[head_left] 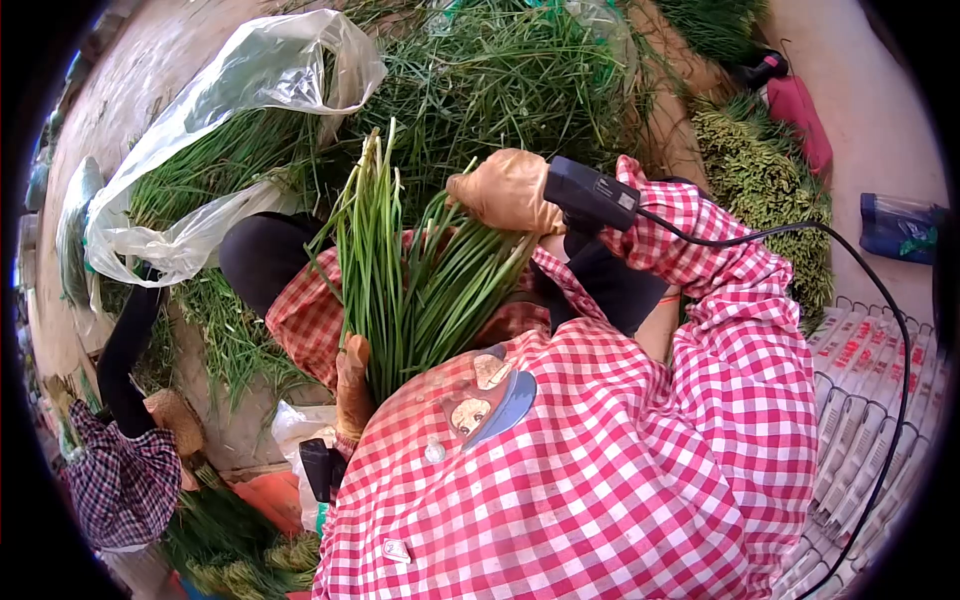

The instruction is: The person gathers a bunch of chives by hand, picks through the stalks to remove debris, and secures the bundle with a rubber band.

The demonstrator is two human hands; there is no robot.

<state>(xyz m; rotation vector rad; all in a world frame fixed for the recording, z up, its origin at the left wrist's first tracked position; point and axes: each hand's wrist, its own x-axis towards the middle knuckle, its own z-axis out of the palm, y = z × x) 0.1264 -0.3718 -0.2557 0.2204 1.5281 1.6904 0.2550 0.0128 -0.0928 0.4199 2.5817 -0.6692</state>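
A bunch of long green chives (400, 280) stands upright against my lap. My left hand (352, 385), in a tan glove, grips the bunch low down near its base. My right hand (505, 190), also in a tan glove, is closed over stalks at the upper right side of the bunch. A black device (590, 195) with a cable sits on my right wrist. Another black device (320, 468) shows below my left hand. Red checked sleeves cover both of my arms.
A large heap of loose chives (500, 70) lies ahead, with a clear plastic bag (240, 90) on its left. Tied green bundles (760, 180) lie at the right, next to a red object (800, 120). A white crate (870, 400) stands at the far right. Another person's gloved hand (175, 420) works at the lower left.
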